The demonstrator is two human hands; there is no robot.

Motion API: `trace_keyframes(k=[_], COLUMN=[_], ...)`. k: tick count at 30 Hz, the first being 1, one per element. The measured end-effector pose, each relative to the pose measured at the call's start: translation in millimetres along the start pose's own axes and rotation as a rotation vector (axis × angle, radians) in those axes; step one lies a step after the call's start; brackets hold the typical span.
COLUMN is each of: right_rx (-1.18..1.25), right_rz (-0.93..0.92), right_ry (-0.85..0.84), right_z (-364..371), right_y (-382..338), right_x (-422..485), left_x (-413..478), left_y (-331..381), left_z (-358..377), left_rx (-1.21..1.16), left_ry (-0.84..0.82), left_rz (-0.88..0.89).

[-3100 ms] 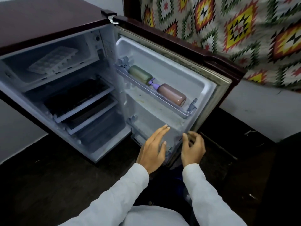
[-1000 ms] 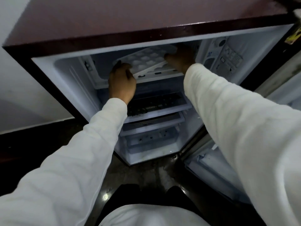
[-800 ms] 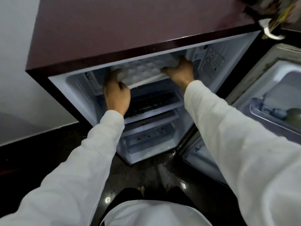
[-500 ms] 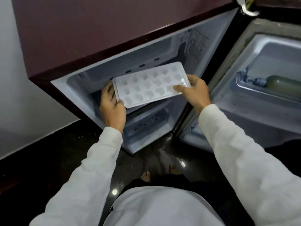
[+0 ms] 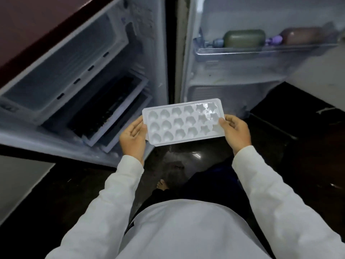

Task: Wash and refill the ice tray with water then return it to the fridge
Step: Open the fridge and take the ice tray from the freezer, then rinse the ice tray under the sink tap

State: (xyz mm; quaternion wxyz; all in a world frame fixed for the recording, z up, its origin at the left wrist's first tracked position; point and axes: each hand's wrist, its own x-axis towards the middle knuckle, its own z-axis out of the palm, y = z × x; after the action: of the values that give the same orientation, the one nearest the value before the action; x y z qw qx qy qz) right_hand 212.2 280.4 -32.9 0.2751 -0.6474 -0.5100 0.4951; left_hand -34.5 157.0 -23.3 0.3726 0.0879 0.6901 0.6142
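No legible text — fridge labels [image 5: 142,13] blurred

Ice tray [image 5: 183,121] before fridge [image 5: 74,58] (door [image 5: 233,81] right)

The ice tray [image 5: 183,122] is plain white, its hollows patterned as stars. The fridge [image 5: 28,25] is dark maroon outside, pale white within. One bottle [image 5: 244,38] is green, another bottle [image 5: 298,35] brownish-pink with a purple cap [image 5: 273,41]. The sleeves [image 5: 115,193] are white, the floor [image 5: 298,146] glossy black.
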Motion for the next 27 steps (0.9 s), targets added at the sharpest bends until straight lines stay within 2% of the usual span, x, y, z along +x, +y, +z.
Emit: trace_keyframes(k=[13, 22, 27], right_rx=[0.146, 0.271, 0.390], right_rz=[0.125, 0.192, 0.254], right_ry=[0.355, 0.592, 0.757], right_z=[-213.3, -339.1, -384.9], right_y=[101.7, 158.8, 176.0], right_x=[-27.0, -48.0, -51.5], left_x=[-94.7, -170.0, -197.4], left_y=[-44.4, -80.9, -89.7], left_z=[200.9, 338.4, 414.5], left_rx=[0.182, 0.267, 0.384], left_ry=[-0.414, -0.692, -0.882], left_rz=[-0.028, -0.156, -0.044])
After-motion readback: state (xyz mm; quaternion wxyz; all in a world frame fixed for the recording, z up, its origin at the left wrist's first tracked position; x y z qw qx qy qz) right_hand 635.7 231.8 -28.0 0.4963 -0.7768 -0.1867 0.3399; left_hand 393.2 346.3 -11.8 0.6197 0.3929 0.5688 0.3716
